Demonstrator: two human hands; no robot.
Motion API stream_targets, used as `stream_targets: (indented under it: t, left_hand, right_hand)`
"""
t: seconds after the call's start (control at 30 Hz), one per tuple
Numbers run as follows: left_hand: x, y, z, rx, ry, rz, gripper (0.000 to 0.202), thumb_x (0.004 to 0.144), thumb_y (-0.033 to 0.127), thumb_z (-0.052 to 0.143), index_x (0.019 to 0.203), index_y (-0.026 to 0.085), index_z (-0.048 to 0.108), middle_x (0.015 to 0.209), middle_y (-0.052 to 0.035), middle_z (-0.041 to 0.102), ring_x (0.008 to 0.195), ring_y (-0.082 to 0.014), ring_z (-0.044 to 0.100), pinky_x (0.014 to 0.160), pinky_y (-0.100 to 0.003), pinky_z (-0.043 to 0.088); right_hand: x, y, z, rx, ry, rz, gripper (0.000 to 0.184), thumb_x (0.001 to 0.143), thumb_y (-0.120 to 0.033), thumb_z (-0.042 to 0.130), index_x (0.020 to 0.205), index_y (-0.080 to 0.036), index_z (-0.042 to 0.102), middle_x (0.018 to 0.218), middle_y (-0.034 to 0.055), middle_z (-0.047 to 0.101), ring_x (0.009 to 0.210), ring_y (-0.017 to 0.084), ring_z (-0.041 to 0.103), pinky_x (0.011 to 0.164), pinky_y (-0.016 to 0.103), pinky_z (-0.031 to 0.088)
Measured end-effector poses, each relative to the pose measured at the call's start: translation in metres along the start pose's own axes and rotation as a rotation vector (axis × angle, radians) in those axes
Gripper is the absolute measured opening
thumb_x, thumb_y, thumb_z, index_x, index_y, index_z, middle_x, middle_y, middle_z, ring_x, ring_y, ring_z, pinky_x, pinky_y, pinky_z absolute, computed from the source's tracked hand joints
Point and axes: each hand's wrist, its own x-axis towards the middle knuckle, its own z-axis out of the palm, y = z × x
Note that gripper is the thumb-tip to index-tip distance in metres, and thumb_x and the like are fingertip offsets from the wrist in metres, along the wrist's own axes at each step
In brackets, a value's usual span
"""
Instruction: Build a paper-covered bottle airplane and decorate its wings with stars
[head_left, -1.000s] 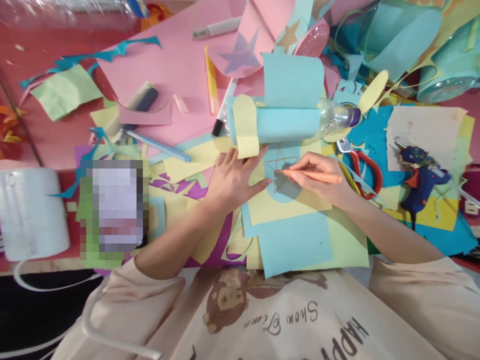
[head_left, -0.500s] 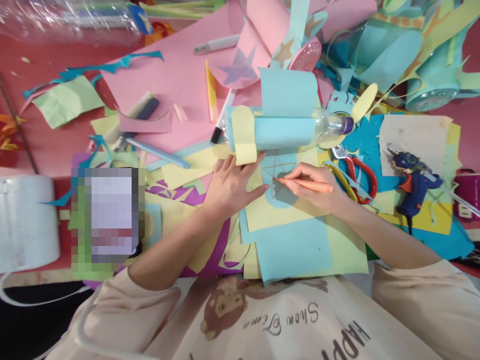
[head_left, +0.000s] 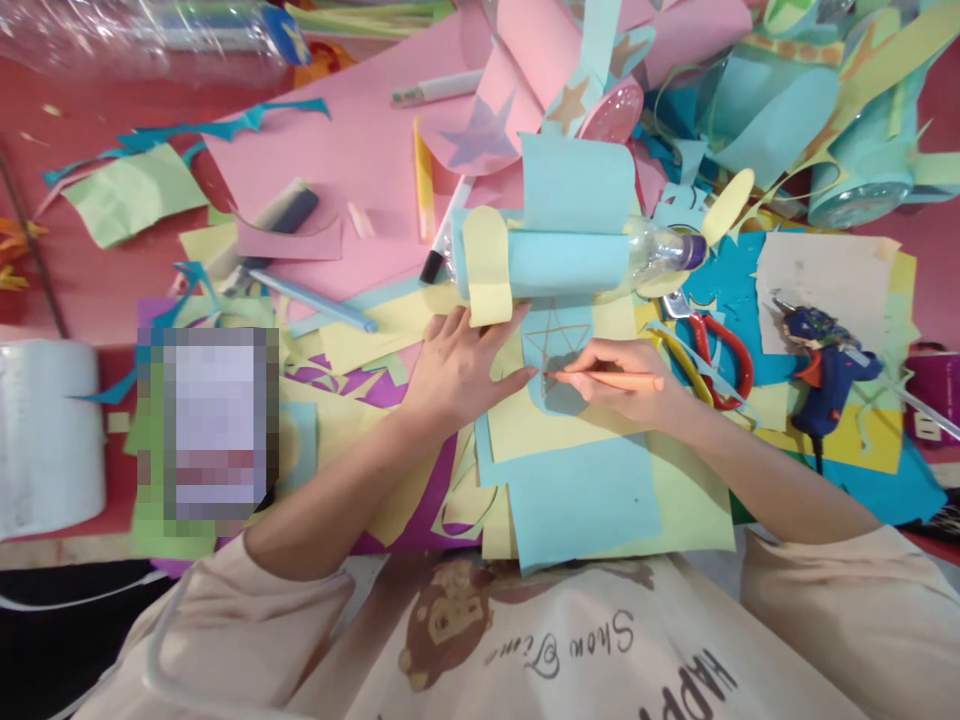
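My right hand is closed round an orange pen. Its tip rests on a light blue paper piece with a rounded lower end, where a star outline is drawn in thin lines. Beneath that lies a pale yellow sheet. My left hand lies flat with fingers spread, at the left edge of the blue piece, the fingertips beside a yellow paper strip. That strip wraps a clear plastic bottle covered in blue paper, lying on its side just beyond my hands.
Red-and-yellow-handled scissors and a blue glue gun lie to the right. A blue pen, a black-tipped marker and paper scraps are on the left. Pink sheets and paper-covered bottles fill the back. A white device stands far left.
The pen tip has moved slightly down along the star's lower left line, my right hand shifting with it. My left hand stays in place.
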Motion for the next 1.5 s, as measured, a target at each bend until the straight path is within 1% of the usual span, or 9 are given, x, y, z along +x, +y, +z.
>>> stream_targets:
  t: [0.3, 0.53, 0.67, 0.8, 0.93, 1.17, 1.3, 1.4, 1.5]
  left_hand:
    - [-0.0009, -0.0012, 0.0023, -0.010, 0.034, 0.004, 0.064, 0.087, 0.048, 0.059, 0.145, 0.025, 0.045, 0.114, -0.0127, 0.068, 0.111, -0.0342, 0.055, 0.092, -0.046, 0.041]
    - [-0.0003, -0.0018, 0.0019, 0.003, 0.028, 0.008, 0.063, 0.087, 0.048, 0.058, 0.145, 0.025, 0.045, 0.114, -0.0127, 0.068, 0.109, -0.0337, 0.055, 0.091, -0.045, 0.041]
    - [-0.0004, -0.0019, 0.0022, 0.004, 0.031, 0.010, 0.063, 0.087, 0.048, 0.058, 0.144, 0.026, 0.045, 0.114, -0.0133, 0.067, 0.108, -0.0336, 0.056, 0.091, -0.045, 0.042]
    - [-0.0001, -0.0009, 0.0013, 0.009, 0.029, 0.007, 0.063, 0.087, 0.048, 0.059, 0.144, 0.025, 0.046, 0.116, -0.0137, 0.066, 0.108, -0.0333, 0.056, 0.091, -0.044, 0.042]
    - [0.0002, 0.0001, 0.0004, 0.009, 0.024, 0.004, 0.063, 0.087, 0.047, 0.059, 0.144, 0.025, 0.045, 0.114, -0.0134, 0.067, 0.108, -0.0330, 0.057, 0.091, -0.045, 0.042]
    - [-0.0001, -0.0002, 0.0010, 0.014, 0.025, 0.004, 0.063, 0.087, 0.048, 0.058, 0.144, 0.026, 0.045, 0.111, -0.0117, 0.069, 0.109, -0.0326, 0.056, 0.091, -0.043, 0.041]
    - [-0.0003, -0.0009, 0.0016, 0.005, 0.029, 0.003, 0.063, 0.087, 0.049, 0.058, 0.144, 0.026, 0.045, 0.110, -0.0109, 0.069, 0.109, -0.0325, 0.055, 0.092, -0.044, 0.041]
    - [-0.0002, -0.0012, 0.0017, -0.001, 0.021, 0.003, 0.063, 0.086, 0.049, 0.059, 0.144, 0.026, 0.046, 0.110, -0.0114, 0.069, 0.109, -0.0332, 0.056, 0.092, -0.044, 0.041]
    - [-0.0002, -0.0010, 0.0015, 0.007, 0.019, 0.005, 0.064, 0.087, 0.048, 0.059, 0.144, 0.025, 0.045, 0.113, -0.0124, 0.068, 0.109, -0.0338, 0.056, 0.091, -0.045, 0.041]
  right_hand:
    - [-0.0006, -0.0044, 0.0006, -0.100, -0.027, 0.019, 0.017, 0.081, -0.027, 0.062, 0.068, -0.017, 0.061, 0.062, -0.0013, 0.062, 0.053, 0.007, 0.051, 0.048, 0.020, 0.033]
    - [-0.0022, 0.0020, -0.0009, -0.008, -0.047, 0.072, 0.018, 0.083, -0.032, 0.064, 0.072, -0.018, 0.063, 0.064, 0.0002, 0.064, 0.064, 0.012, 0.062, 0.055, 0.021, 0.043]
    - [-0.0012, 0.0030, -0.0033, 0.046, 0.067, 0.058, 0.024, 0.085, -0.038, 0.064, 0.075, -0.017, 0.062, 0.064, -0.0014, 0.061, 0.056, 0.008, 0.051, 0.052, 0.021, 0.039]
    - [-0.0001, 0.0035, -0.0024, -0.011, 0.054, 0.010, 0.022, 0.087, -0.037, 0.063, 0.082, -0.016, 0.065, 0.061, -0.0041, 0.056, 0.052, 0.006, 0.038, 0.048, 0.021, 0.030]
    - [0.0002, 0.0010, -0.0015, -0.036, 0.032, -0.002, 0.021, 0.088, -0.036, 0.063, 0.083, -0.016, 0.066, 0.061, -0.0046, 0.054, 0.051, 0.005, 0.036, 0.048, 0.021, 0.029]
    - [-0.0004, -0.0003, -0.0002, -0.041, -0.021, 0.014, 0.020, 0.083, -0.033, 0.065, 0.073, -0.016, 0.065, 0.065, -0.0005, 0.065, 0.055, 0.008, 0.051, 0.050, 0.020, 0.036]
    - [-0.0016, 0.0025, -0.0009, -0.048, -0.059, 0.041, 0.016, 0.081, -0.031, 0.066, 0.074, -0.017, 0.067, 0.066, 0.0006, 0.068, 0.058, 0.010, 0.057, 0.051, 0.020, 0.039]
    - [-0.0018, 0.0026, -0.0024, 0.004, 0.035, 0.071, 0.020, 0.083, -0.035, 0.066, 0.078, -0.016, 0.067, 0.069, 0.0014, 0.068, 0.060, 0.010, 0.057, 0.052, 0.020, 0.039]
    - [-0.0008, 0.0023, -0.0031, -0.001, 0.122, 0.042, 0.023, 0.085, -0.038, 0.064, 0.081, -0.015, 0.066, 0.067, -0.0003, 0.065, 0.055, 0.007, 0.048, 0.049, 0.020, 0.034]
